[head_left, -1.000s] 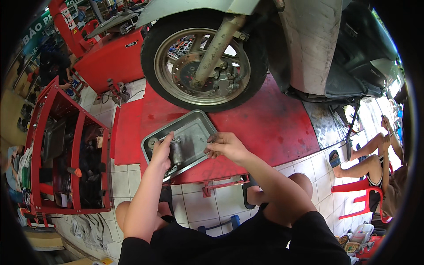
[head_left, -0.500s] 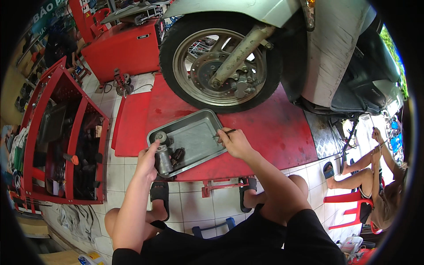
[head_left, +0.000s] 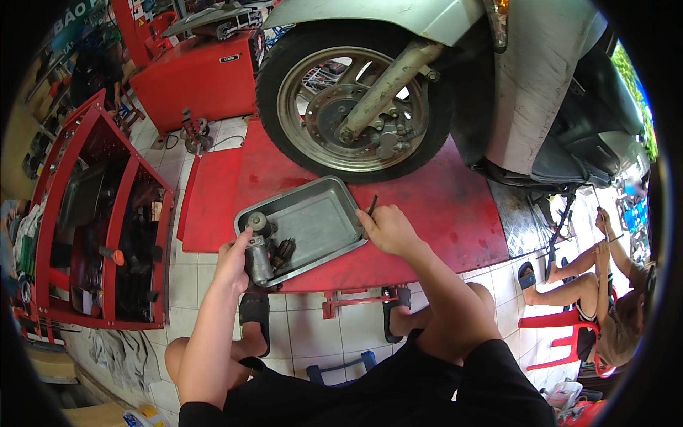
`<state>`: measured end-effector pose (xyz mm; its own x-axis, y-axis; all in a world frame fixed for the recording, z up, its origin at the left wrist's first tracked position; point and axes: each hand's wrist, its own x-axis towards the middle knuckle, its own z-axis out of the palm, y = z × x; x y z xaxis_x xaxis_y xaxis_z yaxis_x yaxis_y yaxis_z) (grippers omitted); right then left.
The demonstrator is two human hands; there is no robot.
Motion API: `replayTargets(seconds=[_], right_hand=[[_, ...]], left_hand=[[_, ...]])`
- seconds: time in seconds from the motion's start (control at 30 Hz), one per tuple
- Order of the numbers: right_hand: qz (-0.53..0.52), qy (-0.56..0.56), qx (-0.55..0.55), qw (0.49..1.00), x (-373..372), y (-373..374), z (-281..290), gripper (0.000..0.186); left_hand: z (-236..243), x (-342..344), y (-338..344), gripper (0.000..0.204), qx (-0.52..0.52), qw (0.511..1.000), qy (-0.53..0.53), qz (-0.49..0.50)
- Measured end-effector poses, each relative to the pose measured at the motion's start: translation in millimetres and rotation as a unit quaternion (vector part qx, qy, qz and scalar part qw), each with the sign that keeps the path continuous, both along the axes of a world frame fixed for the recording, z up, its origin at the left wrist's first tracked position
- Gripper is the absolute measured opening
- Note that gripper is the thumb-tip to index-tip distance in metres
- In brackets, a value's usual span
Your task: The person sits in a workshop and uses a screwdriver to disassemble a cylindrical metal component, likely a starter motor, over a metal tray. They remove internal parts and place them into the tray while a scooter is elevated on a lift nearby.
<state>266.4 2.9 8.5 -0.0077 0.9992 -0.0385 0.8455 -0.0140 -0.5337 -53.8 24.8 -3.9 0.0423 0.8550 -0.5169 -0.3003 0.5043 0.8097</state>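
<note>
**Small motor part handled at the metal tray**

Landmark: grey metal tray (head_left: 313, 220) on the red lift platform (head_left: 441, 213), just in front of the scooter's front wheel (head_left: 356, 107).

Left hand (head_left: 233, 262) is closed around a grey cylindrical motor part (head_left: 257, 250) at the tray's near-left corner. A dark toothed piece (head_left: 282, 252) lies beside it in the tray.

Right hand (head_left: 388, 229) is curled at the tray's right rim, pinching a thin dark tool (head_left: 372, 205).

Judgement: part is out and partly stripped; further disassembly remains.

Left of the tray, well apart: red tool cabinet (head_left: 99, 213). Nothing obstructs.
</note>
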Motion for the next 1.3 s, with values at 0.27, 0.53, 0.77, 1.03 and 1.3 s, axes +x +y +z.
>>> replayTargets(seconds=[0.27, 0.53, 0.77, 1.03, 1.3], right_hand=[[0.025, 0.074, 0.035, 0.996, -7.5, -7.7, 7.8, 0.04], [0.076, 0.074, -0.009, 0.994, -8.0, -8.7, -6.0, 0.037], [0.028, 0.013, 0.003, 1.0, 3.2, -7.1, 6.5, 0.039], [0.013, -0.032, 0.003, 0.999, -2.4, -10.5, 18.0, 0.039], [0.035, 0.046, -0.001, 0.998, -4.5, -11.0, -3.1, 0.039]], left_hand=[[-0.5, 8.6, 0.5, 0.037, 0.004, 1.0, -0.004, -0.013], [-1.4, 18.7, 1.1, 0.038, -0.012, 1.0, -0.014, -0.018], [-0.3, 21.1, 3.5, 0.037, -0.012, 1.0, -0.015, -0.012], [-7.8, 18.4, 4.0, 0.038, -0.02, 0.999, -0.003, -0.027], [-10.4, 21.8, 7.7, 0.038, -0.016, 0.999, -0.013, -0.035]])
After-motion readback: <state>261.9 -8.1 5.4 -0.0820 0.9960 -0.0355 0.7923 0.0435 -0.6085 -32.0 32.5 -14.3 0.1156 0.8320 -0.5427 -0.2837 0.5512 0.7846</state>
